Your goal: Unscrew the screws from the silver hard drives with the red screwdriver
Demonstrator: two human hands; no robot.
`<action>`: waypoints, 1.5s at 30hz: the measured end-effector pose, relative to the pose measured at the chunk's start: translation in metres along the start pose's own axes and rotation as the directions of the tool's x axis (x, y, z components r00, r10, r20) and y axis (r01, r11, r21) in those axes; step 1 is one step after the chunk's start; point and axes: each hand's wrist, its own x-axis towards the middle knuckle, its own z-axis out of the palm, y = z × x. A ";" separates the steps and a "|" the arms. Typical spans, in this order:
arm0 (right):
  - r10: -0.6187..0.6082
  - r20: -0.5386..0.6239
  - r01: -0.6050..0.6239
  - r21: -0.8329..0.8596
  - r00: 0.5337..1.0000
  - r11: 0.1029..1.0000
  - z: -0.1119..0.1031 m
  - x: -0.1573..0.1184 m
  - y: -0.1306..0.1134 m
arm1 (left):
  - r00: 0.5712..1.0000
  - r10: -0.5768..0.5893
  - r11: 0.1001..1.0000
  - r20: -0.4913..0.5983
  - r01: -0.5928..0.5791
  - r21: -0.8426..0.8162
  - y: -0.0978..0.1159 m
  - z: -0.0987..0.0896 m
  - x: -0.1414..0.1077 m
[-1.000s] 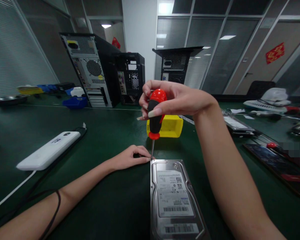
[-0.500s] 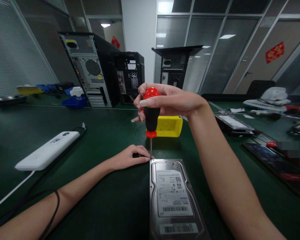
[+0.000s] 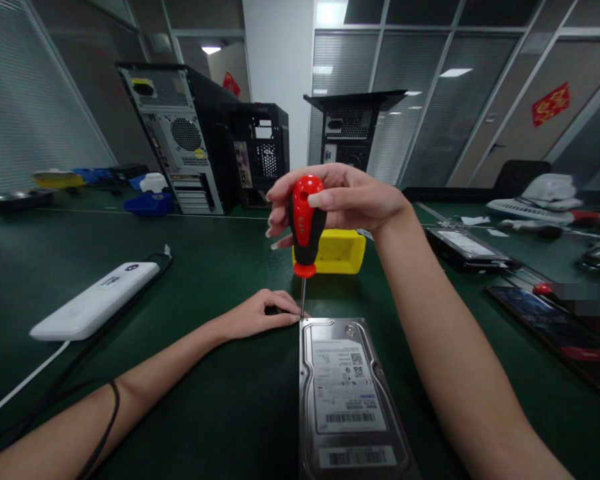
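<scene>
My right hand (image 3: 345, 193) is closed around the red and black handle of a screwdriver (image 3: 306, 230), its thumb laid near the top. The shaft points down, leaning slightly, and its tip meets the far left corner of a silver hard drive (image 3: 350, 387). The drive lies flat with its labelled face up. My left hand (image 3: 260, 315) rests on the table, thumb and fingers drawn together at that same corner, beside the screwdriver tip. The exact contact of the left fingertips and any screw under the tip are too small to make out.
A yellow bin (image 3: 343, 253) stands behind the screwdriver. To the left lie a white power bank (image 3: 97, 300) and a black cable (image 3: 115, 413) across my forearm. Computer cases (image 3: 180, 133) stand at the back; another drive (image 3: 467, 248) and a phone (image 3: 555, 337) are at right.
The screwdriver handle has turned, so a red stripe now faces me, and it leans slightly right. My right fingers have shifted on it. My left hand and the drive have stayed put.
</scene>
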 end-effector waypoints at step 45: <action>-0.010 0.049 0.010 -0.003 0.999 1.000 -0.011 0.011 0.011 | 0.992 -0.127 0.958 -0.003 0.122 -0.261 -0.005 0.002 0.001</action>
